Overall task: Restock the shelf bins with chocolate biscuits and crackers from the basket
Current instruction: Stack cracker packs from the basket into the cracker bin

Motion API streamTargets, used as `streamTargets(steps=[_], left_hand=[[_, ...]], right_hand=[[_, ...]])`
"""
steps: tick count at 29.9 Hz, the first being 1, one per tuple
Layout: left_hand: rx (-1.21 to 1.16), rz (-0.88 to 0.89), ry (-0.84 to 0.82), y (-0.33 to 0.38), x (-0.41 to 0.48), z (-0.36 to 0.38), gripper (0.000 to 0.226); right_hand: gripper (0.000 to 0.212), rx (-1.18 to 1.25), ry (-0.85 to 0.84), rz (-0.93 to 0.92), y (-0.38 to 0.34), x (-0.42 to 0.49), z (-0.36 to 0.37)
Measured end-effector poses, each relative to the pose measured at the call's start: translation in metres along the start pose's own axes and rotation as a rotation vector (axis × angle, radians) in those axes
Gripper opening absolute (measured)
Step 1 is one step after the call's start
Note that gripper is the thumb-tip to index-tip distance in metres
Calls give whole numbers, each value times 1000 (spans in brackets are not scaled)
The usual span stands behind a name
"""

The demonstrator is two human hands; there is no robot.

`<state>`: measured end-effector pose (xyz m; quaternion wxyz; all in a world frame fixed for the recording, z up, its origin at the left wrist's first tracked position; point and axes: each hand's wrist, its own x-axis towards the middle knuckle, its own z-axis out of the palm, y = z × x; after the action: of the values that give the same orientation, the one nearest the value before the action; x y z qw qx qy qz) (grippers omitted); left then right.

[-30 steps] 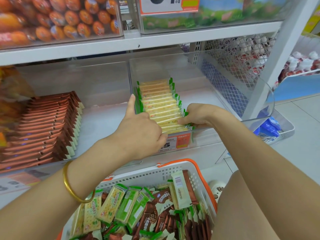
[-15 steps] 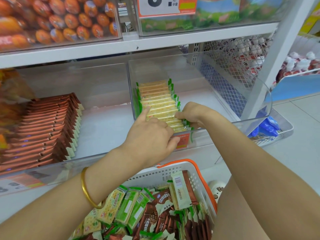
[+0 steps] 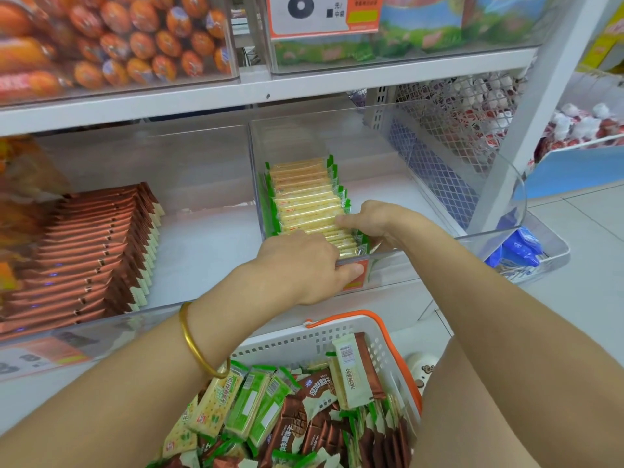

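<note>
Two hands squaring row of cracker packs (image 3: 304, 197): left hand (image 3: 300, 265) curled over cracker bin (image 3: 422, 246) front rim, right hand (image 3: 374, 221) gripping row's side. Next, likely: fetch crackers from basket (image 3: 337, 332).

Crackers (image 3: 305, 201) stand in the bin (image 3: 456, 238) between my left hand (image 3: 300, 265) and right hand (image 3: 374, 221); chocolate biscuits (image 3: 91, 251) lie left of my fingers (image 3: 349, 269), the basket (image 3: 287, 342) nearer me.

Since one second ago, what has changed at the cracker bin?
The left hand slid from the left side of the cracker row to its front end, thumb over the front wall of the clear bin. The right hand stays at the row's right side.
</note>
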<state>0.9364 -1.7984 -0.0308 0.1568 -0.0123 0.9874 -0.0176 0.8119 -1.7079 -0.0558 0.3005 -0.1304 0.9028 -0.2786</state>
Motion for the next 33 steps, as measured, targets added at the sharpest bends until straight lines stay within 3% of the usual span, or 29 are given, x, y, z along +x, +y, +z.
streamTargets(steps=[5, 14, 18, 20, 22, 24, 26, 28, 33], left_hand=[[-34, -41, -31, 3, -3, -1, 61], [-10, 20, 44, -2, -2, 11, 37], [15, 34, 65, -1, -8, 6, 37], [-11, 40, 216, 2, -21, 10, 37], [-88, 82, 482, 6, -40, 21, 34], [-161, 140, 700, 7, -60, 38, 29], [-241, 169, 760, 6, -76, 63, 24], [-269, 179, 703, 3, -88, 94, 22], [-356, 48, 362, -16, -87, 170, 20]], right_hand=[[44, 49, 85, -15, -8, 7, 7], [46, 57, 52, -12, -9, 12, 11], [35, 69, 46, 0, -4, 3, 1], [29, 20, 177, -24, 1, -9, -8], [33, 6, 342, -142, 8, -29, -16], [29, 128, 414, -299, 14, -67, -10], [24, 327, 339, -414, 20, -112, 6], [26, 350, 186, -465, 32, -139, 32], [25, 18, -178, -180, 75, -92, 109]])
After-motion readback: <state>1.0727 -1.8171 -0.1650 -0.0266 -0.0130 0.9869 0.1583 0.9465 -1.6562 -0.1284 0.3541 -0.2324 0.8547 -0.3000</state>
